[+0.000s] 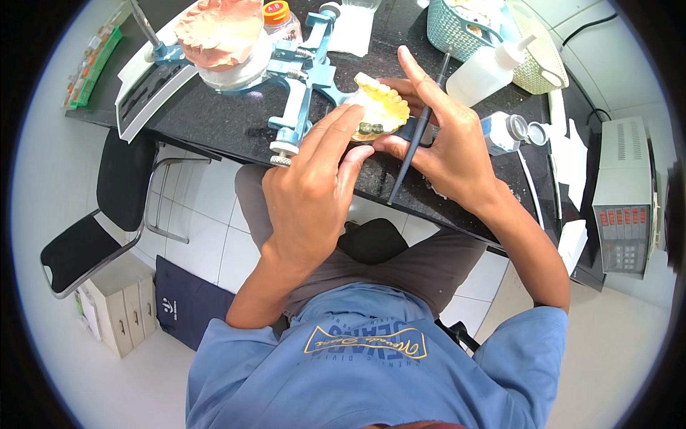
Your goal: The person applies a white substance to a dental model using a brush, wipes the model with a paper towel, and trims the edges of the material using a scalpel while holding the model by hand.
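The dental model point(391, 106) is yellow and white, the tool point(412, 147) dark blue, the articulator point(321, 76) light blue.

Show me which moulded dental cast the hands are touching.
The yellow, horseshoe-shaped dental cast with dark metallic teeth: left hand and right hand both touch it, while the pinkish-orange cast sits apart from them.

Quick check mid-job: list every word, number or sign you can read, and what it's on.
Wording withheld; text locations only:
Blue shirt: framed yellow script, dark block letters
Orange-lidded jar: dark characters on the lid
Navy panel: white emblem; lettering small
Pale boxy device: red displays and keypad, too small to read
Blue-and-white bottle: label unreadable
Dental model: none visible
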`<state>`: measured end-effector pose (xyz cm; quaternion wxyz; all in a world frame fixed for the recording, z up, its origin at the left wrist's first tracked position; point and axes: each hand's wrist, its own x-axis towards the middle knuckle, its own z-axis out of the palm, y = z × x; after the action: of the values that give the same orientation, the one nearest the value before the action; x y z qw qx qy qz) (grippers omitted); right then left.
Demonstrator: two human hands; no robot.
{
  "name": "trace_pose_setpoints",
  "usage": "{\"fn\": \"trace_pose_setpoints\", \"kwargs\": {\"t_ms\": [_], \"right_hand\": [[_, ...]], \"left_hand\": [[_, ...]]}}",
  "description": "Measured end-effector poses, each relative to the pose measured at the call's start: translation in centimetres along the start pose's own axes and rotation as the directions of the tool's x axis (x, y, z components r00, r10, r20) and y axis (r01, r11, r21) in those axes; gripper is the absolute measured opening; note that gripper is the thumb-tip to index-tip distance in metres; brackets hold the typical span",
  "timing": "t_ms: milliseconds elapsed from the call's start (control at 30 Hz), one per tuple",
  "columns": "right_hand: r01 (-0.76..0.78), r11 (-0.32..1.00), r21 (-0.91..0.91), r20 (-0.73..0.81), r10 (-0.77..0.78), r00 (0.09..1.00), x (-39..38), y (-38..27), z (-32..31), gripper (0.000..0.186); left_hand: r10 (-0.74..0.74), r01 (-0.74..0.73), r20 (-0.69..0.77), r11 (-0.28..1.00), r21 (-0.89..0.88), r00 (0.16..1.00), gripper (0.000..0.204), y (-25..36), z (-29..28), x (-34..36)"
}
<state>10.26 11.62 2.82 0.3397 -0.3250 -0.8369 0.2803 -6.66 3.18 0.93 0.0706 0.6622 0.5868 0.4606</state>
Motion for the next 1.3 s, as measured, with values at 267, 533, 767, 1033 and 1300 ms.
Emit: {"fn": "trace_pose_setpoints", "kwargs": {"t_ms": [267,533,767,1033,1300], "right_hand": [[0.014,1.0,0.005,-0.018,-0.014,1.0,0.0,0.3,0.0,0.094],[0.025,1.0,-0.005,-0.038,-0.025,0.999,0.0,0.6,0.2,0.092],[0.024,1.0,0.002,-0.057,-0.024,0.998,-0.3,0.7,0.3,0.088],[0.172,0.98,-0.098,-0.123,-0.184,0.975,-0.1,-0.6,-0.6,0.086],[0.274,0.928,-0.252,-0.055,-0.297,0.953,-1.9,-4.5,-4.5,0.082]], "left_hand": [[0.02,-0.02,0.019,1.0,-0.002,1.0,0.037,-1.0,0.7,0.5],[0.047,-0.047,0.001,0.998,-0.03,0.999,0.035,-1.4,0.8,0.6],[0.017,-0.014,0.033,0.998,-0.065,0.999,0.035,-1.1,0.3,0.5],[0.109,-0.121,-0.137,0.989,-0.084,0.985,0.036,-0.5,0.9,0.4],[0.13,-0.237,-0.248,0.849,-0.472,0.96,0.034,2.0,0.9,0.1]]}}
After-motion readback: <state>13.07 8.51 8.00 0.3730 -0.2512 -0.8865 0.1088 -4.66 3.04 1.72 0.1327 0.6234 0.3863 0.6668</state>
